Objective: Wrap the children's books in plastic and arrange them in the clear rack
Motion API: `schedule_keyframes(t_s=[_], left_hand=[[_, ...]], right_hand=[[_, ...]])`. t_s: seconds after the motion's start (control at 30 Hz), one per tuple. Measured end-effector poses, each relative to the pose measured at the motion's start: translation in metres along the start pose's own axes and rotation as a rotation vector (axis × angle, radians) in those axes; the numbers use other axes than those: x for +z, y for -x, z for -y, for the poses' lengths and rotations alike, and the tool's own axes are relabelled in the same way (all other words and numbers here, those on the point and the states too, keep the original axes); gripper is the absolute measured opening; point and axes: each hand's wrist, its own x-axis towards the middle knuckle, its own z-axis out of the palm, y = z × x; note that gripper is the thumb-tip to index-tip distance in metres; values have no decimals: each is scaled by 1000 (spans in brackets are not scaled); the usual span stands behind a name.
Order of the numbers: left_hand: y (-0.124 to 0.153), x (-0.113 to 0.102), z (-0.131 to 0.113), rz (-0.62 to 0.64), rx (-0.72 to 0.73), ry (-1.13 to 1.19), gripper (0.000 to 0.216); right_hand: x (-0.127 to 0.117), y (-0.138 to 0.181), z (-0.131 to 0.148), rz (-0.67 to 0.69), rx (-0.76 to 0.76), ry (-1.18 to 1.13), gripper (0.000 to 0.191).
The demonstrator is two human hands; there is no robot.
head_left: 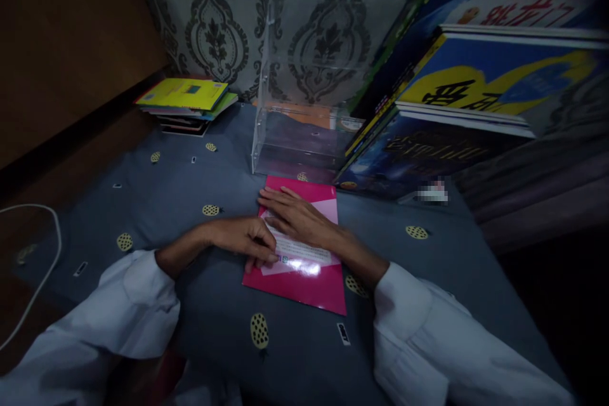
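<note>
A pink book (314, 288) with a pale text panel lies on the grey-blue patterned cloth in front of me. My right hand (299, 216) rests flat across its upper part, fingers stretched out to the left. At the book's left edge, my left hand (245, 238) is bent, with its thumb over the cover and its fingers curled at the edge. Some of those fingertips are hidden. Just behind the book stands a clear acrylic rack (259, 133), whose front touches or nearly touches the book's top edge.
Several large picture books (442, 120) stand slanted in the rack's right part. To the back left is a stack of thin books (183, 98) with a yellow one on top. A white cable (58, 235) curves at the far left. Patterned wallpaper (216, 32) rises behind.
</note>
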Motion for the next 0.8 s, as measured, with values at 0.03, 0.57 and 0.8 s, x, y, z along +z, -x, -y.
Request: schedule_keyframes(t_s=[0.03, 0.57, 0.8], left_hand=[[0, 0, 0, -6, -3, 2, 50], [-1, -23, 10, -354, 107, -64, 43], [-12, -56, 24, -798, 316, -706, 26]], right_hand=[[-1, -2, -3, -9, 11, -1, 48], [0, -10, -22, -164, 65, -25, 44], [-3, 20, -22, -157, 108, 78, 43]])
